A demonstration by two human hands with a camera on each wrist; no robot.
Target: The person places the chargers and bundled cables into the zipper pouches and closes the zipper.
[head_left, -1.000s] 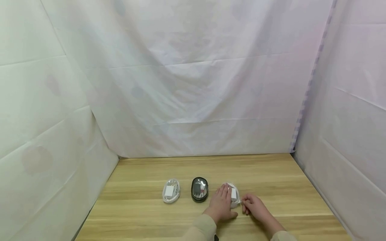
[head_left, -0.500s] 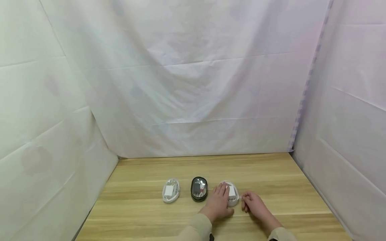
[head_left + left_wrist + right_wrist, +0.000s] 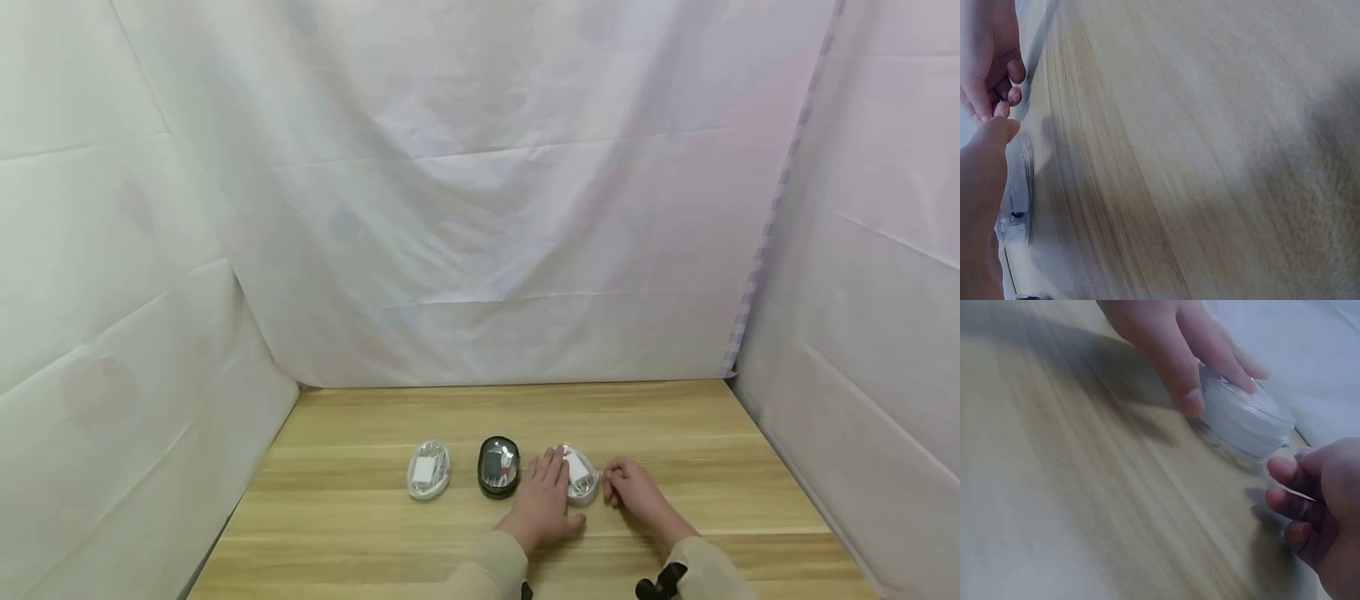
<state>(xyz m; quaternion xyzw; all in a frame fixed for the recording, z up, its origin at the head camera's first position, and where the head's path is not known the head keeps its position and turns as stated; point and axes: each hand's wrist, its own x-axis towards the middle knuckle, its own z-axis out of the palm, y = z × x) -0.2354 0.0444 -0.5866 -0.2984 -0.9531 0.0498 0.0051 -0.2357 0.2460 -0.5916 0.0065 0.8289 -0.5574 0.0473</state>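
A white oval zip case (image 3: 587, 488) with a clear lid lies on the table, a white charger block (image 3: 577, 469) showing inside. My left hand (image 3: 542, 504) rests on the left part of this case with its fingers straight, covering some of the lid. At the case's right end my right hand (image 3: 633, 490) pinches a small zipper pull (image 3: 1290, 447) between thumb and forefinger, the other fingers curled below. The right wrist view shows the left thumb against the case's near side. In the left wrist view only a slice of the case (image 3: 1018, 181) shows beside the left hand.
A black oval zip case (image 3: 498, 468) with a dark charger inside lies just left of my left hand. Farther left is another white oval case (image 3: 429, 471) with a white charger. White cloth (image 3: 480, 208) hangs behind and on both sides of the wooden table (image 3: 360, 542).
My right hand has moved a little away from me along the case's right side, still pinching the pull. The white case has turned slightly anticlockwise under my left hand.
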